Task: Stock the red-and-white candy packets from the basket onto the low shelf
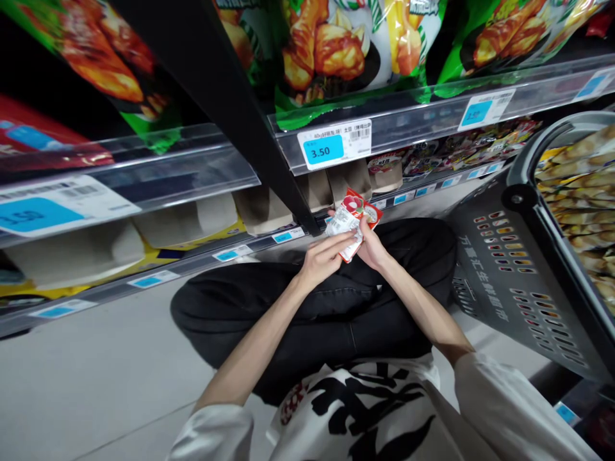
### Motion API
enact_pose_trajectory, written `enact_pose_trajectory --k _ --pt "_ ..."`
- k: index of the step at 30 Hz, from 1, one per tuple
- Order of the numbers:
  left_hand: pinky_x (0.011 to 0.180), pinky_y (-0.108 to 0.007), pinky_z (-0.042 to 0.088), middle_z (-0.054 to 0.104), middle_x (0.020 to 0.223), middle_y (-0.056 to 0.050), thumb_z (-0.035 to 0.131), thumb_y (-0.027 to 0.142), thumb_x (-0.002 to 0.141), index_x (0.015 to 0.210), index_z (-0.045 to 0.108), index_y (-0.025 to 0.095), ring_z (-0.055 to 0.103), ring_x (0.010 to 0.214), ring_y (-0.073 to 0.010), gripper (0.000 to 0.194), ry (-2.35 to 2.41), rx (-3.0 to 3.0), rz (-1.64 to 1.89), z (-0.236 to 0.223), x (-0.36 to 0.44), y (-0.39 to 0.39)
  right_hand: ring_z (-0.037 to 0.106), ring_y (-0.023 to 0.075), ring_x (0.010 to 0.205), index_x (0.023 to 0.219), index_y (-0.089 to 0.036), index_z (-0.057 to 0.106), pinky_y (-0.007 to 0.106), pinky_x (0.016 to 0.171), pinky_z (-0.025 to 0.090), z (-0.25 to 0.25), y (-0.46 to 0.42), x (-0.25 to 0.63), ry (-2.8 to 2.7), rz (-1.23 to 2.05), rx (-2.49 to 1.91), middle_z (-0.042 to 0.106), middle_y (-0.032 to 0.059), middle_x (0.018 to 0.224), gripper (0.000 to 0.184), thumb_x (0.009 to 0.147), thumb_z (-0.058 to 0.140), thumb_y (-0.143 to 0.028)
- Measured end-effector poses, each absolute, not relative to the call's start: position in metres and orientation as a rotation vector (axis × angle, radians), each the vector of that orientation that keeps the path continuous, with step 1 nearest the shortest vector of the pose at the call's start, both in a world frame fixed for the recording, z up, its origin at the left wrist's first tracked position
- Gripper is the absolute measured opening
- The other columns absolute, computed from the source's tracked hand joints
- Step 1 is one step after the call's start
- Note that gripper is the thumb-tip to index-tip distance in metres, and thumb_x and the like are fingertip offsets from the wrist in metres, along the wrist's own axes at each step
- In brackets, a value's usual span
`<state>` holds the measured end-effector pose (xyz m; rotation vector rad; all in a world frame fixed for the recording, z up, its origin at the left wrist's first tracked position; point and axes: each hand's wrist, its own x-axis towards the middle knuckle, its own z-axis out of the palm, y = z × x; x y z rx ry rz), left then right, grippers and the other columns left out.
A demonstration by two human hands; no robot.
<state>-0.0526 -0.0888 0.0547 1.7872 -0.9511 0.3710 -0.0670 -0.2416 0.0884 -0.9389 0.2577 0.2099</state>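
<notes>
I see both hands meeting over my lap, just in front of the lower shelf edge. My left hand (324, 256) has its fingers (343, 240) curled closed around the near side of a small stack of flat red-and-white plastic snack packets (353, 221), thumb on top. My right hand (372, 246) supports the same packets from behind and below, its fingers wrapped shut around them; most of those fingers are hidden by the packets, so I cannot tell exactly how they lie. The packets stand tilted, top corner pointing towards the shelf, held clear of the floor and of my black trousers (336, 307).

Just beyond the packets, brown cardboard display boxes (269, 208) sit along the lower shelf behind its front rail of small blue price tags. Above, on the upper shelf, large green glossy crisp bags (336, 57) hang over a clear plastic rail carrying a white-and-blue price label reading 3.50 (334, 146). A black upright post (240, 109) divides the shelving. To my right stands a grey plastic shopping basket with slotted sides (519, 256), holding yellowish wrapped packs. The pale grey floor (96, 371) spreads to the left.
</notes>
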Motion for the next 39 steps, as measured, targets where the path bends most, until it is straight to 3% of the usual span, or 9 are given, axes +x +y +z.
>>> enact_pose_trajectory --k 5,11,18,25,39 --pt "0.088 -0.031 0.062 0.074 0.129 -0.005 0.05 0.007 0.097 0.131 0.069 0.028 0.076 0.105 -0.0168 0.044 -1.264 1.813 0.318 0.055 -0.055 -0.087 0.067 0.0303 0.124 0.125 -0.022 0.067 0.05 0.107 0.055 0.091 -0.24 -0.064 0.43 0.161 -0.808 0.078 0.009 0.115 0.071 0.088 0.048 -0.08" --pt "0.079 -0.031 0.06 0.073 0.129 -0.004 0.045 0.013 0.101 0.131 0.069 0.03 0.074 0.087 -0.0151 0.042 -1.376 1.888 0.089 0.053 -0.055 -0.083 0.075 0.0321 0.103 0.119 -0.015 0.07 0.053 0.095 0.061 0.105 -0.242 -0.064 0.501 0.271 -0.755 0.079 0.0152 0.106 0.084 0.09 0.031 -0.084" --pt "0.079 -0.031 0.057 0.073 0.13 -0.003 0.046 0.022 0.105 0.13 0.069 0.032 0.072 0.088 -0.0153 0.035 -1.361 1.856 -0.038 0.055 -0.056 -0.082 0.077 0.0288 0.08 0.117 -0.011 0.07 0.048 0.088 0.062 0.111 -0.242 -0.063 0.518 0.312 -0.746 0.079 0.0173 0.104 0.09 0.089 0.028 -0.086" --pt "0.074 -0.029 0.055 0.074 0.127 0.0 0.046 0.015 0.103 0.132 0.068 0.032 0.069 0.079 -0.0139 0.04 -1.403 1.894 0.093 0.054 -0.055 -0.083 0.077 0.0299 0.082 0.117 -0.011 0.071 0.051 0.089 0.061 0.112 -0.242 -0.063 0.53 0.298 -0.761 0.079 0.0177 0.103 0.09 0.091 0.027 -0.085" --pt "0.079 -0.03 0.057 0.073 0.13 -0.001 0.044 0.006 0.095 0.136 0.066 0.031 0.07 0.084 -0.0149 0.054 -1.408 1.915 0.067 0.05 -0.053 -0.083 0.077 0.0308 0.088 0.116 -0.013 0.071 0.051 0.09 0.062 0.108 -0.243 -0.062 0.521 0.29 -0.79 0.08 0.0163 0.101 0.088 0.088 0.032 -0.087"
